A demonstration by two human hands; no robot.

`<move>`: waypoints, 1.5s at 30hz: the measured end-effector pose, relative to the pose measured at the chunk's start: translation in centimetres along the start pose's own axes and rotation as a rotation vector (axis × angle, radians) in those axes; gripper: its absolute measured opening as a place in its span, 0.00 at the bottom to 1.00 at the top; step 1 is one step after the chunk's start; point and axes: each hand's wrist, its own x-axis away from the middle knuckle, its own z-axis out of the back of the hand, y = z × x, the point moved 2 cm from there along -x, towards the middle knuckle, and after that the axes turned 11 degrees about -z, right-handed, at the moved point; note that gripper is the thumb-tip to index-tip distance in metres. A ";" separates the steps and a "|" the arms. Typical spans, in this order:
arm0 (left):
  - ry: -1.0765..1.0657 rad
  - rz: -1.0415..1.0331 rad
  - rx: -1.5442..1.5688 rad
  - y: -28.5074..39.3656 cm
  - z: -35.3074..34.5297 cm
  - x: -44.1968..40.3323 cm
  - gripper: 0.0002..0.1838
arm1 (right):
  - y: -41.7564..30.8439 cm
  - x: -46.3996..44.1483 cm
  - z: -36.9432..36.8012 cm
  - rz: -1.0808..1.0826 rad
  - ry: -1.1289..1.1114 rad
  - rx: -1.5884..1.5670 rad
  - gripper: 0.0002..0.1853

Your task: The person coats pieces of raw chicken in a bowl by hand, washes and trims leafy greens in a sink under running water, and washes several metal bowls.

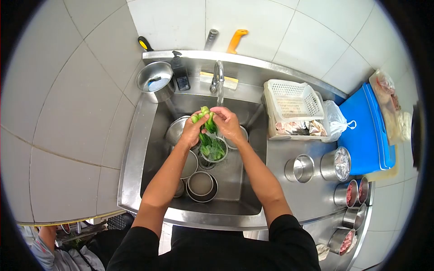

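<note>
Over the sink (pixel 228 189), my left hand (pixel 192 128) is closed around green bok choy (pixel 209 124), its pale stem ends pointing up. Fingers of my right hand (pixel 228 124) press on the stems from the other side. Water runs from the faucet (pixel 219 74) just behind my hands. Below them, a round container (pixel 223 158) holds water and more green leaves. Metal bowls (pixel 175 131) and several round pans (pixel 201 184) stand around it in the basin, partly hidden by my hands and forearms.
Left of the faucet stand a metal pot (pixel 156 92) and a dark pump bottle (pixel 180 74). The right counter carries a white basket (pixel 296 101) over a tub of fish, a blue cooler (pixel 364 131) and several metal pots (pixel 299 168). Another person's arm (pixel 46 237) shows lower left.
</note>
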 end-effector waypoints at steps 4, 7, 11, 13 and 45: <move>0.044 -0.054 0.093 -0.3 0.4 -0.1 0.14 | 0.5 0.4 -0.4 -0.176 0.008 -0.389 0.13; 0.073 -0.110 0.045 -0.5 0.3 -0.4 0.16 | -0.2 0.6 -1.0 -0.218 0.052 -0.564 0.13; 0.161 -0.194 -0.170 -0.5 -0.4 -0.2 0.17 | 0.4 0.9 -2.6 -0.180 0.145 -0.432 0.12; 0.203 -0.200 -0.130 -0.4 -0.6 -0.3 0.16 | 0.9 0.5 -2.8 -0.172 0.164 -0.495 0.11; -0.089 -0.281 -0.533 -0.9 -3.5 -1.8 0.12 | 1.3 1.3 2.2 -0.209 0.210 -0.352 0.13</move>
